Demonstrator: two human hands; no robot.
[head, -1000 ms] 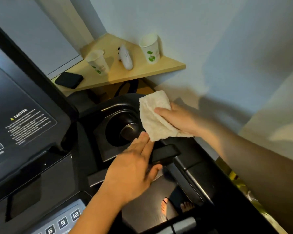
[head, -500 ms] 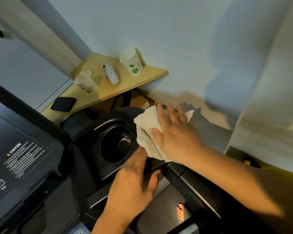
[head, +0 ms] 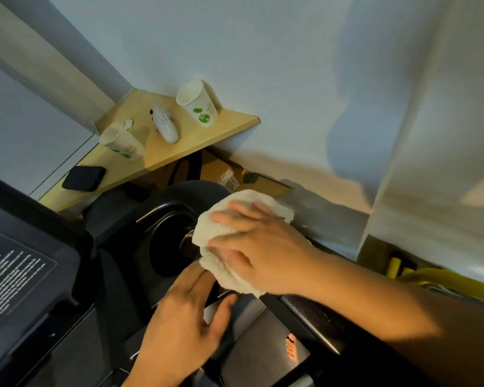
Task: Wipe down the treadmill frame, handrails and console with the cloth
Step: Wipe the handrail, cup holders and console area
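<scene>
My right hand [head: 266, 252] presses the cloth [head: 235, 233], fingers spread flat, onto the treadmill [head: 162, 219]; my left hand [head: 185, 325] rests there, fingers straight.

My right hand [head: 259, 247] lies on the cloth [head: 229, 238], beside the cup holder [head: 165, 241]; my left hand [head: 185, 322] is just before it. Behind, a shelf [head: 229, 127] bears two cups [head: 197, 103], with a phone [head: 84, 178] leftmost.
</scene>
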